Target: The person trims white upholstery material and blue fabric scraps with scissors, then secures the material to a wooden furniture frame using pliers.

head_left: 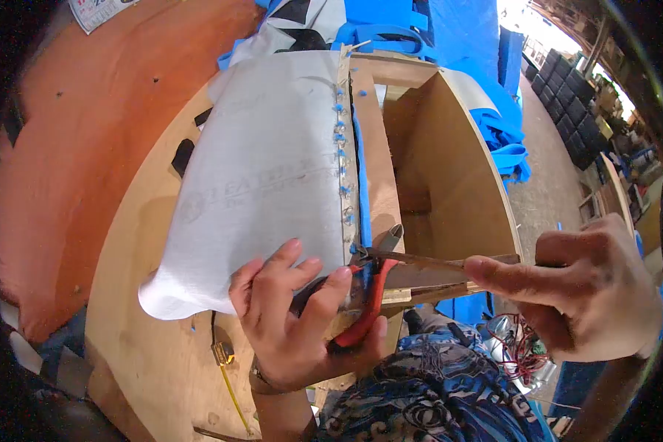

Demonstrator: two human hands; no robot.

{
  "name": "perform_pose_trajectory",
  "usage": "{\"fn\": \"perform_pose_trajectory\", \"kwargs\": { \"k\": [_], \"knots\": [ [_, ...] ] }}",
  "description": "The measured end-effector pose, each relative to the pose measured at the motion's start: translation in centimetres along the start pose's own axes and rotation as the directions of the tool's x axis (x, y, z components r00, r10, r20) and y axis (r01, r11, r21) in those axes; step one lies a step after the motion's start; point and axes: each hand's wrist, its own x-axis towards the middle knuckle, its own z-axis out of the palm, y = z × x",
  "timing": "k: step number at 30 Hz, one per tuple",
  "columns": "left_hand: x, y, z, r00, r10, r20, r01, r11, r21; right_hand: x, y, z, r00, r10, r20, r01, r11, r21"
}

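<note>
My left hand (291,317) rests at the lower edge of a white covering (265,155), with red-handled pliers (373,306) tucked between thumb and palm. Their metal jaws point up and away, over the wooden frame. In my right hand (589,295) is a thin, flat rod-like tool (427,261), gripped with the index finger stretched along it. Its tip meets the frame's edge right by my left fingertips. Along the covering's edge runs a row of blue tufts and staples (342,140), beside a blue strip (362,169).
The open wooden box frame (457,147) lies on a plywood table (132,295). A yellow tape measure (225,355) is at lower left. Blue fabric (449,37) is heaped behind, orange-brown material (125,96) lies left, and tangled red wires (519,346) sit low at right.
</note>
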Motion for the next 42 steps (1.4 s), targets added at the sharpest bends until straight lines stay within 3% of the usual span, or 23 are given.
{"fn": "perform_pose_trajectory", "kwargs": {
  "k": [6, 8, 9, 11, 12, 14, 15, 21, 28, 30, 35, 39, 42],
  "knots": [
    [0.2, 0.2, 0.0, 1.0, 0.005, -0.016, -0.005, 1.0, -0.011, 1.9, 0.5, -2.6, 0.978, -0.076, 0.194, 0.099, 0.989, -0.112],
    [0.2, 0.1, 0.2, 0.999, -0.006, -0.036, 0.006, 1.0, -0.009, 1.8, 1.3, -0.5, 0.99, -0.131, 0.059, 0.131, 0.991, 0.007],
    [-0.1, -0.1, 0.0, 0.999, -0.016, -0.039, 0.016, 1.0, -0.011, 0.3, 2.5, 4.4, 0.98, -0.156, -0.123, 0.173, 0.975, 0.141],
    [-0.3, -0.1, -0.2, 0.998, -0.034, -0.048, 0.034, 0.999, 0.002, -2.0, 1.8, 9.6, 0.965, -0.026, -0.261, 0.114, 0.938, 0.327],
    [-0.1, 0.1, -0.1, 0.999, -0.008, -0.034, 0.008, 1.0, 0.015, -2.9, 0.8, 11.0, 0.975, 0.108, -0.195, -0.019, 0.913, 0.407],
    [0.4, 0.4, 0.0, 0.999, 0.043, 0.009, -0.044, 0.998, 0.048, -3.5, 0.1, 12.0, 0.979, 0.129, -0.158, -0.069, 0.939, 0.338],
    [-0.1, 0.6, 0.4, 0.999, -0.005, -0.039, 0.006, 1.0, 0.023, -3.9, -0.3, 12.4, 0.977, 0.157, -0.141, -0.108, 0.947, 0.304],
    [-0.7, 0.0, -0.2, 0.999, 0.044, -0.03, -0.045, 0.998, -0.034, -4.3, 1.2, 12.3, 0.959, 0.121, -0.256, 0.028, 0.859, 0.512],
    [-0.2, -0.3, -1.2, 0.998, 0.042, 0.037, -0.038, 0.994, -0.104, -2.8, 1.0, 5.4, 0.99, -0.017, -0.138, 0.053, 0.964, 0.261],
    [-0.2, -0.3, -1.1, 0.999, 0.033, 0.031, -0.029, 0.993, -0.114, -2.5, 1.0, 5.0, 0.982, -0.049, -0.18, 0.088, 0.972, 0.217],
    [-0.2, -0.3, -0.9, 1.0, 0.03, 0.007, -0.029, 0.992, -0.121, -1.5, -0.2, 0.9, 0.999, -0.044, 0.025, 0.045, 0.999, -0.031],
    [-0.2, 0.0, -0.8, 0.999, 0.034, 0.004, -0.034, 0.993, -0.117, -0.6, -1.9, -1.6, 0.988, 0.009, 0.155, 0.011, 0.992, -0.128],
    [-0.6, -0.2, -0.7, 0.999, 0.045, -0.012, -0.046, 0.993, -0.113, -1.7, -2.1, 1.2, 0.988, -0.103, 0.112, 0.113, 0.989, -0.091]
  ]
}}
